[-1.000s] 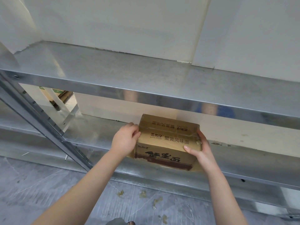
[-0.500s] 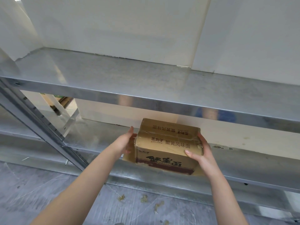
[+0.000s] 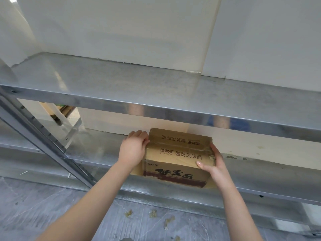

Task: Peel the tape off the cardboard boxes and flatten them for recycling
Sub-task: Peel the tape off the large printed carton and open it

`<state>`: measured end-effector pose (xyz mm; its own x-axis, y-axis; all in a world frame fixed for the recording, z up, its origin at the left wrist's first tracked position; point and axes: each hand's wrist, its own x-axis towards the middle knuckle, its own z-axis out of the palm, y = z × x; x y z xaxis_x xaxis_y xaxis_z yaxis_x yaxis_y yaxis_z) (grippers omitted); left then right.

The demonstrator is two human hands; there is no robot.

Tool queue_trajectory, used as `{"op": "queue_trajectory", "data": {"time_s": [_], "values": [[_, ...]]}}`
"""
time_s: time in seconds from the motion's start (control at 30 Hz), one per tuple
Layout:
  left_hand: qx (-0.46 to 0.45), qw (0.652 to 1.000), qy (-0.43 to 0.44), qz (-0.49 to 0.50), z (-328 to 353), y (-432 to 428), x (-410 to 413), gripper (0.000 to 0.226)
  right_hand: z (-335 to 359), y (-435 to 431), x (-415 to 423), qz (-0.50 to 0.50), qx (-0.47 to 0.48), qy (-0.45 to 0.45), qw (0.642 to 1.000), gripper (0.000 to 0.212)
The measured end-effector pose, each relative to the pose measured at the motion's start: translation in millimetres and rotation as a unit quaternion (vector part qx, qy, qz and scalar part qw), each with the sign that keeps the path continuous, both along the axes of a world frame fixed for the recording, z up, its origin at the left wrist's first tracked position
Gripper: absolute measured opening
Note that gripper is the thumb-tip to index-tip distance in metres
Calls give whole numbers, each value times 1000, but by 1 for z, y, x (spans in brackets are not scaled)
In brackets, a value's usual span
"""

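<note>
On the steel shelf — a taped, closed, printed cardboard box.

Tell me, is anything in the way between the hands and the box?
No. Both hands touch the cardboard box: the left hand at its left top edge, the right hand round its right side. Nothing visible lies between. It sits on the lower shelf.

Lower metal shelf seemingly bears cardboard box
</note>
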<state>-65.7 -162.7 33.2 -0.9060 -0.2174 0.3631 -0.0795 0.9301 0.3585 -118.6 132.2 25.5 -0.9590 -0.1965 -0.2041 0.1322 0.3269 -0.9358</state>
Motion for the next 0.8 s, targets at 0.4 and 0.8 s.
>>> {"op": "queue_trajectory", "data": {"time_s": [0.4,0.8], "values": [[364,924,-91,74,12,5,15,32,-1,-5,-2,-1,-4,-2,1000,89],[580,773,-222,130,5,6,36,30,-3,-3,-3,5,-2,0,1000,89]]}}
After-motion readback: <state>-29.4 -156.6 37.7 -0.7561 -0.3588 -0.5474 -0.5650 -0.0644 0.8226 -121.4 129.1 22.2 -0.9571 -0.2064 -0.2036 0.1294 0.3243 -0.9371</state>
